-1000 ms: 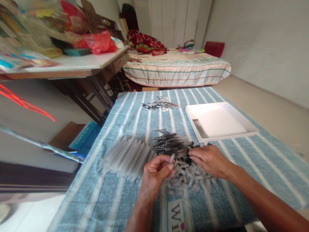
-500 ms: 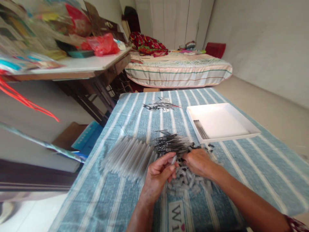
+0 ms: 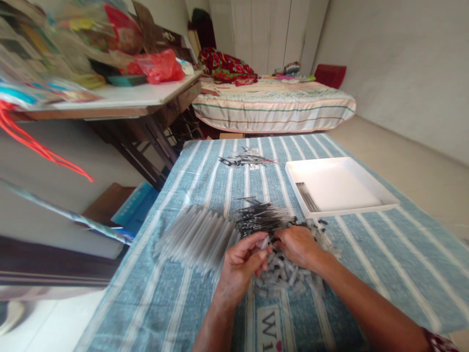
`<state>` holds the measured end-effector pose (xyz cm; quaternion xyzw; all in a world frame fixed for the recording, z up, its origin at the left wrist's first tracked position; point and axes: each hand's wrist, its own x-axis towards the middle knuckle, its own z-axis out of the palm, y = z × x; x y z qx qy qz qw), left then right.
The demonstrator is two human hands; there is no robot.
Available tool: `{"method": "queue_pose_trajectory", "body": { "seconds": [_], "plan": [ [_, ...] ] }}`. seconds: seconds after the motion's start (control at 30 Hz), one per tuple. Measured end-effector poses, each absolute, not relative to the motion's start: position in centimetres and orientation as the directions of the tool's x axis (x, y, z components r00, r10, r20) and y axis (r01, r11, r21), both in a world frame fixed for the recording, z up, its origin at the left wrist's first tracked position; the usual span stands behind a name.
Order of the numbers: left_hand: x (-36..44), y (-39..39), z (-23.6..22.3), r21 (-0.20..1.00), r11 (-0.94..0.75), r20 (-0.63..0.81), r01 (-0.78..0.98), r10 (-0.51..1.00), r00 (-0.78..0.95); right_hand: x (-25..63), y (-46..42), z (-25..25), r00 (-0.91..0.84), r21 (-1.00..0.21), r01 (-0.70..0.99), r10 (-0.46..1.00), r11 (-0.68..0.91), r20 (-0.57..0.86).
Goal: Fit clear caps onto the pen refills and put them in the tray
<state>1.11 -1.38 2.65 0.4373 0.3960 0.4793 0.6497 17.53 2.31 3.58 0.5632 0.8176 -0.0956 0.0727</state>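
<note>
My left hand (image 3: 244, 259) pinches a small translucent pen cap (image 3: 264, 242) between thumb and fingers. Close beside it, my right hand (image 3: 298, 246) has its fingers closed above the small parts; what they hold is hidden. Under and in front of both hands lies a heap of short translucent caps (image 3: 291, 276), with small black pieces (image 3: 322, 222) among them and by the right hand. Beyond the hands is a pile of thin dark pen refills (image 3: 262, 216). To the left, long translucent grey pen barrels (image 3: 200, 234) lie side by side.
A shallow white box (image 3: 340, 186) with several pens (image 3: 307, 196) along its left side stands at the right. Loose dark sticks (image 3: 247, 160) lie at the far end of the striped tablecloth (image 3: 146, 303). A cluttered side table (image 3: 146, 105) stands left, a bed (image 3: 274, 107) behind.
My right hand has shifted slightly left, toward the cap in my left hand. The left hand keeps its pinch. The whole view has moved a little.
</note>
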Motion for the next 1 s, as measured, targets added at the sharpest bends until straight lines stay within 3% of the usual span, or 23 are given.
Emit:
{"method": "queue_pose_trajectory", "body": {
  "seconds": [0.67,0.8,1.0],
  "plan": [
    [1.0,-1.1,2.4,0.958,0.151,-0.095,-0.245,0.97,0.224,17.5,2.4,3.4,-0.444,-0.131,0.895,0.875,0.426,-0.191],
    [0.9,-1.0,2.4,0.962,0.164,-0.117,-0.22,0.97,0.212,17.8,2.3,3.0,-0.46,-0.228,0.872,0.885,0.433,-0.08],
    [1.0,-1.0,2.6,0.97,0.175,-0.141,-0.167,0.97,0.196,18.3,0.9,3.5,-0.502,-0.458,0.694,0.829,0.556,0.246]
  ]
}}
